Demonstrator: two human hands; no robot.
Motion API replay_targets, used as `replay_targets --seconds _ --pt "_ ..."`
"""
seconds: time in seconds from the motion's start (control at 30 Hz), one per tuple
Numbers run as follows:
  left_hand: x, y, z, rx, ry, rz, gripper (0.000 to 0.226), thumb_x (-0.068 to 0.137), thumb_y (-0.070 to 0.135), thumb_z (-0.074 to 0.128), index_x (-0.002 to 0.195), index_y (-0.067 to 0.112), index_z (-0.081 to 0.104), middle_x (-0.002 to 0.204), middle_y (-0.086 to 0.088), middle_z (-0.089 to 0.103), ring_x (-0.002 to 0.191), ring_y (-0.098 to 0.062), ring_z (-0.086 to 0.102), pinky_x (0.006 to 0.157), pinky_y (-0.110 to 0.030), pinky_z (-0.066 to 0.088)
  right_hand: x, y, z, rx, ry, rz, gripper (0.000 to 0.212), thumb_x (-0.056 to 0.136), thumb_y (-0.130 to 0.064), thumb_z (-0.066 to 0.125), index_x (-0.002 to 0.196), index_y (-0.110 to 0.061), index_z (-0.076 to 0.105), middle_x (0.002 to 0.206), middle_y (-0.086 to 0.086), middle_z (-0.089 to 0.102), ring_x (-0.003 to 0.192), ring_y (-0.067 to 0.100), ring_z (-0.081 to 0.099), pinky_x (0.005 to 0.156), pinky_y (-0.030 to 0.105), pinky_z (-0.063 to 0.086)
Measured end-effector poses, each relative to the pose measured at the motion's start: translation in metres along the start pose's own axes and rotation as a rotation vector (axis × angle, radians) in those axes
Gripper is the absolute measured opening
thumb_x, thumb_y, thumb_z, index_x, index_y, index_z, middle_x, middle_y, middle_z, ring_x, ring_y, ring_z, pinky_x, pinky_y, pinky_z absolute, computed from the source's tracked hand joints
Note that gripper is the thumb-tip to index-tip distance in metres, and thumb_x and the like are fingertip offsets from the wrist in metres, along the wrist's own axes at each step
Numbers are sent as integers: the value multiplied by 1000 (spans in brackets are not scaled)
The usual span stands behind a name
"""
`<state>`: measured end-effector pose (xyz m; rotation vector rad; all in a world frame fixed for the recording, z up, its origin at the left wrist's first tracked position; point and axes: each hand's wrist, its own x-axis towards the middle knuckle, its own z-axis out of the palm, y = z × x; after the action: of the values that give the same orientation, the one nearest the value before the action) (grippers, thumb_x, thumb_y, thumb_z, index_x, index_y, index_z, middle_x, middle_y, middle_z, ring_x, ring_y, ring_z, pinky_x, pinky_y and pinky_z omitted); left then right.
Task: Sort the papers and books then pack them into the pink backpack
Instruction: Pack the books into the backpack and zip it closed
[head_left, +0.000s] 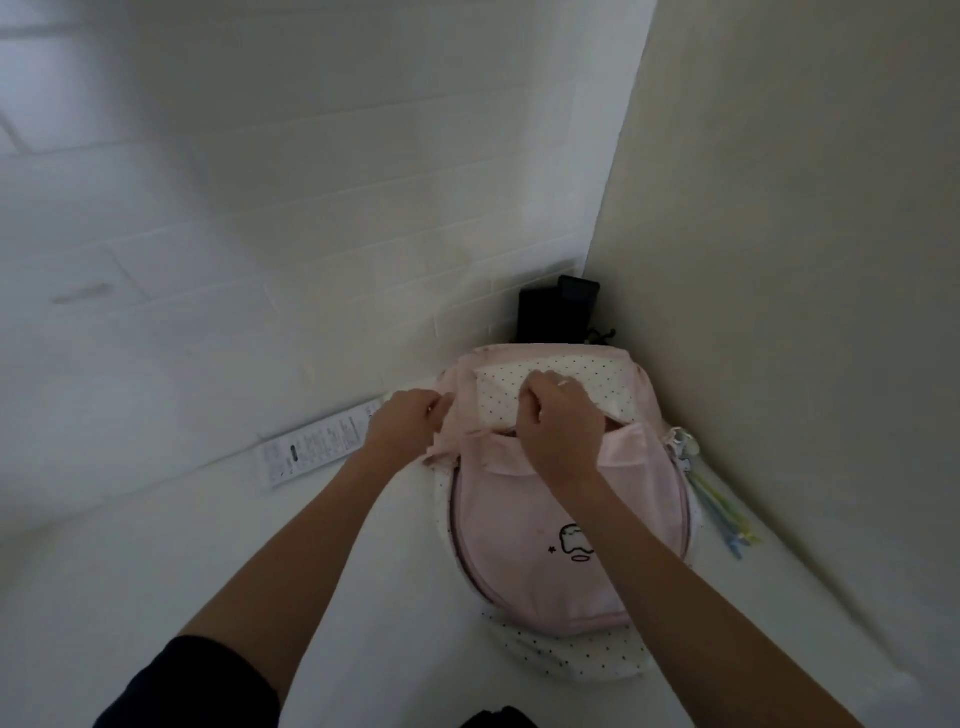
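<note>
Now both hands grip the pink backpack (561, 525) — left hand (405, 428) its edge, right hand (558, 423) its top

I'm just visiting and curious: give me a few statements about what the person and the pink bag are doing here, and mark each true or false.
1. Both hands are at the top of the pink backpack. True.
2. The left hand hangs idle, away from the bag. False: it grips the bag's fabric at its upper left edge.
3. The right hand is curled at the bag's opening. True.
4. A printed paper strip lies right of the bag. False: it lies to the left.
5. Pastel pens lie beside the bag's right side. True.
</note>
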<state>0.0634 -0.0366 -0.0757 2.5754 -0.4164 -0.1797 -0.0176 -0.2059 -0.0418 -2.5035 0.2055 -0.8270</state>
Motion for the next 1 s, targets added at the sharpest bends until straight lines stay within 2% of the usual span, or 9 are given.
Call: replay_targets --seconds 0.07,0.13,0.23,0.37,0.5,0.7,0.83,0.93,1.0 --pt "-6 -21 -10 8 12 -89 47 97 44 39 58 21 54 53 6 58 52 -15 62 60 -28 51 0 -4 20 -199 -154 -111 37 84 -19 47 119 -16 59 122 9 61 109 27 58 88 41 46" --pt "-12 -47 -19 36 45 -177 42 96 41 41 68 16 60 65 -1 64 68 -23 66 65 -30 50 -5 6 39 -405 -558 -48 56 97 -40 36 148 -20 27 158 9 20 145 28 19 114 56 14" --pt "-21 -93 -29 139 75 -291 30 94 39 46 89 13 61 96 -11 67 92 -29 62 71 -32 44 -23 22 62 -571 -822 -8 65 97 -53 22 152 -21 11 160 12 -5 147 32 -9 113 60 -9" --pt "-30 -150 -31 166 -59 -310 47 87 40 59 124 12 52 128 -11 55 121 -27 48 97 -38 41 -32 -5 88 -515 -717 98 59 97 -45 32 149 -22 18 158 20 -5 146 36 -8 112 59 -10" --pt "-24 -187 -25 286 -246 -194 71 88 45 57 144 11 28 152 -10 28 140 -24 27 111 -38 28 -42 -42 118 -355 -640 -65 60 95 -31 40 150 -21 18 161 8 0 148 25 -3 117 48 -5" --pt "4 -214 -16 390 -361 -1 76 91 44 53 147 7 17 155 -10 20 143 -21 20 114 -35 26 -49 -84 173 46 -919 127 57 96 -19 45 148 -15 24 159 9 13 148 18 9 117 30 15" --pt "11 -209 -10 705 -218 117 92 55 58 79 125 3 56 120 -22 57 112 -33 57 83 -37 54 -58 -90 193 3 -930 200 54 94 -19 48 144 -12 29 155 11 25 144 19 24 112 25 21" --pt "9 -204 3 690 -343 112 88 82 43 63 145 -1 20 140 -34 30 130 -40 36 92 -48 46 -64 -92 199 -10 -1029 248 57 96 -17 46 147 -11 24 158 10 17 145 18 19 112 22 14" --pt "9 -201 1 680 -333 78 79 83 31 63 143 -3 25 134 -35 39 124 -39 44 86 -44 51 -62 -98 199 -18 -1058 291 57 97 -18 45 148 -9 22 158 11 17 144 19 22 112 23 16"
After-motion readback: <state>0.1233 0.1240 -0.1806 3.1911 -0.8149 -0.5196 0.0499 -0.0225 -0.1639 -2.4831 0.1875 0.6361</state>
